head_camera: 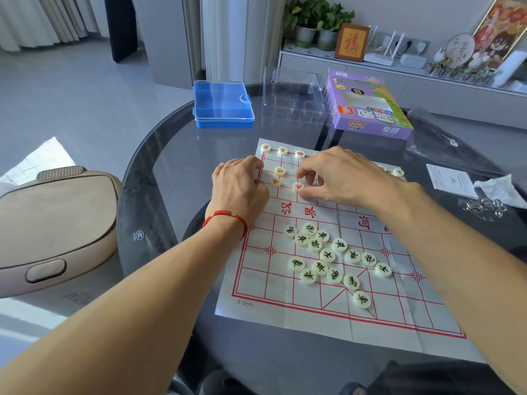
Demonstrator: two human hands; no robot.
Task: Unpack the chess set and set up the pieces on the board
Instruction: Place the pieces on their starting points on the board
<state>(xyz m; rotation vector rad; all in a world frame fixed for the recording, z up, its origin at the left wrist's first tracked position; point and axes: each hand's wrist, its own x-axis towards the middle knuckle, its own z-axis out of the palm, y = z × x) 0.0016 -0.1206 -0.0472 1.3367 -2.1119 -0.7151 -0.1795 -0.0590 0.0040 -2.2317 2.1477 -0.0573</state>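
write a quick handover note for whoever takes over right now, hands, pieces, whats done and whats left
Left hand: curled, knuckles resting at the board's far left edge; whether it holds anything cannot be told.
Right hand: fingertips pinched over the far half, beside a red piece; what it grips is hidden.
Paper board lies flat on the glass table.
Done: several red pieces sit on far-side grid points, including three along the back row.
Left: the black pieces lie in a loose cluster on the near half, none placed.
Purple box, clear tray and blue case sit beyond the board.
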